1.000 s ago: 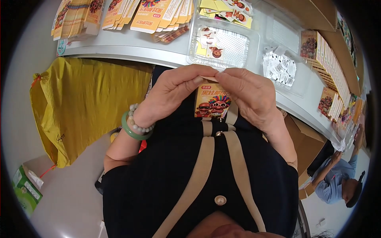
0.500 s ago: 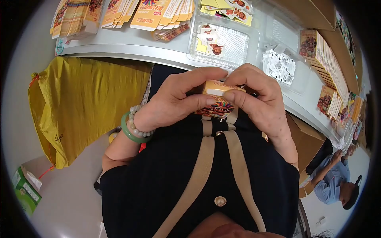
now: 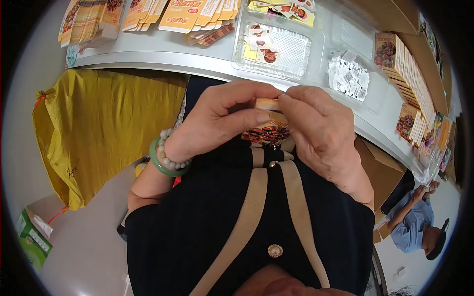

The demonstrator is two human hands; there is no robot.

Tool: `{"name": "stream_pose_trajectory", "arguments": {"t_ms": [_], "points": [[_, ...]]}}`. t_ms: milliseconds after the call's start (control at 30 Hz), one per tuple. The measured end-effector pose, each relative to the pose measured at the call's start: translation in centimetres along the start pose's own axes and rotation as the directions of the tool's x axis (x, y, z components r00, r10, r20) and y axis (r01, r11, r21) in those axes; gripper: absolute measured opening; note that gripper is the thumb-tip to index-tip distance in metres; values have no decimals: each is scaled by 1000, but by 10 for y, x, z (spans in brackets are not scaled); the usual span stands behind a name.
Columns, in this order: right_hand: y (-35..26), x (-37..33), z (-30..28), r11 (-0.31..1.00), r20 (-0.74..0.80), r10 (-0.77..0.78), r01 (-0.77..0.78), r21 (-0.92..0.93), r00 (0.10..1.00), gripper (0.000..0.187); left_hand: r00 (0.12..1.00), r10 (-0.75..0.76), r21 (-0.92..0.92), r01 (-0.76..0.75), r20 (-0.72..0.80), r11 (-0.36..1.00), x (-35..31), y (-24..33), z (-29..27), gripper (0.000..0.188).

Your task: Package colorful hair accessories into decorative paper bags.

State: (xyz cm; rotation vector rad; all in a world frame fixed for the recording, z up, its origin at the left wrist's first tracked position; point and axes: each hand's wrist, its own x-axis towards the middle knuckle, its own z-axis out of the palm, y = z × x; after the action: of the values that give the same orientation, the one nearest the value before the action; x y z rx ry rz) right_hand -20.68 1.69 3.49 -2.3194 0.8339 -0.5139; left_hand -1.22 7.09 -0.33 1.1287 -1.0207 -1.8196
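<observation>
Close in front of my body, a small orange printed box [image 3: 266,134] with colourful cartoon figures is between my hands. My left hand [image 3: 222,111] is closed on it, index finger along the far edge and thumb on the near side. My right hand [image 3: 318,126] pinches at the box's right end, its thumb and fingers drawn together near the top flap. The back of that hand covers the right part of the box. Just beyond my hands, a clear plastic tray [image 3: 291,58] holds several cartoon stickers [image 3: 266,54].
Flat orange cartons [image 3: 197,18] lie stacked at the far left. Small white packets [image 3: 348,76] fill another tray compartment. Finished-looking boxes [image 3: 402,61] stand in a row inside a cardboard box at right. A yellow sack [image 3: 108,128] hangs below the table edge; another person [image 3: 414,217] works at lower right.
My right hand has turned over the box's right end, its thumb and fingers now meeting at the top edge. My left hand keeps its hold almost unmoved.
</observation>
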Motion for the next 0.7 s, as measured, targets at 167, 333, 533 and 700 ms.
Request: {"name": "stream_pose_trajectory", "arguments": {"t_ms": [167, 333, 533, 700], "points": [[2, -4, 5, 985, 34, 55, -60, 164, 998, 20, 956, 293, 509, -248, -9, 824, 0, 10, -10, 22], [17, -21, 11, 832, 102, 273, -288, 475, 957, 23, 908, 417, 636, -345, 40, 691, -3, 1, -6, 22], [20, -18, 15, 937, 40, 121, -128, 326, 992, 22, 910, 412, 549, -370, 50, 749, 3, -14, -15, 26], [24, -15, 18, 969, -4, 91, -87, 232, 996, 24, 939, 343, 413, -300, -32, 860, 3, -18, -7, 34]]}}
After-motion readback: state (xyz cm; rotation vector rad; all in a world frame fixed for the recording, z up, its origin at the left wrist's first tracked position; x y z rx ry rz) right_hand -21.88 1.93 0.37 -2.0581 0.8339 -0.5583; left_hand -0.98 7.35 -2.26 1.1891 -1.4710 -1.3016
